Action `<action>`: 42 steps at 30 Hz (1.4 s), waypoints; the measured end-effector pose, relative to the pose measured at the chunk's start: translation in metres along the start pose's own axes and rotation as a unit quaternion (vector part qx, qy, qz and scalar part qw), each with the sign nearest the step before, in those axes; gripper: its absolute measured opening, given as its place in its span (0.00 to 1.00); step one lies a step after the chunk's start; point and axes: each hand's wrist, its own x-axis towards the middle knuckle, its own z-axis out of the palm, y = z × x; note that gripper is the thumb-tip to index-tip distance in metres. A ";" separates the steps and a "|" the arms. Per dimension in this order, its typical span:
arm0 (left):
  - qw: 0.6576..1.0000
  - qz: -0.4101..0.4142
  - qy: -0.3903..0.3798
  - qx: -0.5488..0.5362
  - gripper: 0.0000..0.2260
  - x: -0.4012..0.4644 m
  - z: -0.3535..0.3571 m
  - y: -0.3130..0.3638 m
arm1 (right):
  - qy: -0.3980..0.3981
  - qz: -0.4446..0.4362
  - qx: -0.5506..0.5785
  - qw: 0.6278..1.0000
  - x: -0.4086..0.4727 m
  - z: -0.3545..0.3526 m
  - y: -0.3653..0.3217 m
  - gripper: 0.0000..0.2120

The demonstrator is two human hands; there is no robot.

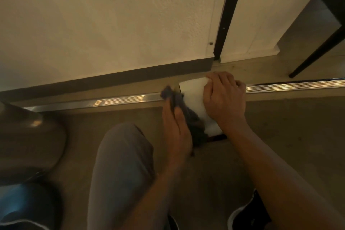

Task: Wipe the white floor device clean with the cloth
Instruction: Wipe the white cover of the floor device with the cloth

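Observation:
The white floor device (193,97) lies on the floor across a metal threshold strip, below the wall's corner. My right hand (225,101) rests on its right side and far end, gripping it. My left hand (176,129) presses a dark grey cloth (188,115) against the device's left side; the cloth bunches along that edge and blurs at its far tip. Both hands hide much of the device.
A ribbed metal threshold strip (291,85) runs left to right across the floor. The wall has a dark baseboard (112,80) and a black vertical door frame (226,17). A dark furniture leg (306,63) stands at right. My grey-trousered knee (121,155) and dark shoes are below.

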 end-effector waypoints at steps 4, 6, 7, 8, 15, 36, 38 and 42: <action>0.996 -0.042 -0.034 -0.067 0.29 -0.031 -0.005 -0.025 | 0.007 -0.009 0.009 1.000 0.001 0.000 0.003 0.14; 0.984 -0.142 -0.012 -0.110 0.27 0.018 -0.001 -0.025 | 0.014 -0.010 0.005 1.000 0.002 0.001 0.004 0.15; 0.979 -0.170 -0.017 -0.115 0.26 0.047 -0.001 -0.019 | 0.019 -0.009 0.006 1.000 0.003 0.002 0.004 0.15; 0.982 -0.159 -0.039 -0.090 0.24 0.077 -0.002 -0.011 | 0.022 -0.007 0.006 1.000 0.003 0.001 0.003 0.16; 0.994 -0.078 -0.042 -0.070 0.25 0.014 0.006 -0.020 | 0.014 -0.001 -0.002 1.000 0.002 -0.006 0.007 0.17; 0.994 0.078 -0.025 0.071 0.21 0.010 0.004 0.006 | 0.028 -0.013 -0.012 0.999 0.003 0.004 0.003 0.16; 0.991 0.077 -0.043 0.103 0.18 0.054 0.008 0.022 | 0.033 -0.010 -0.020 0.999 0.003 0.004 0.001 0.16; 0.978 0.136 -0.027 0.158 0.20 0.064 0.012 0.025 | 0.023 -0.002 -0.023 0.999 0.003 0.003 -0.001 0.17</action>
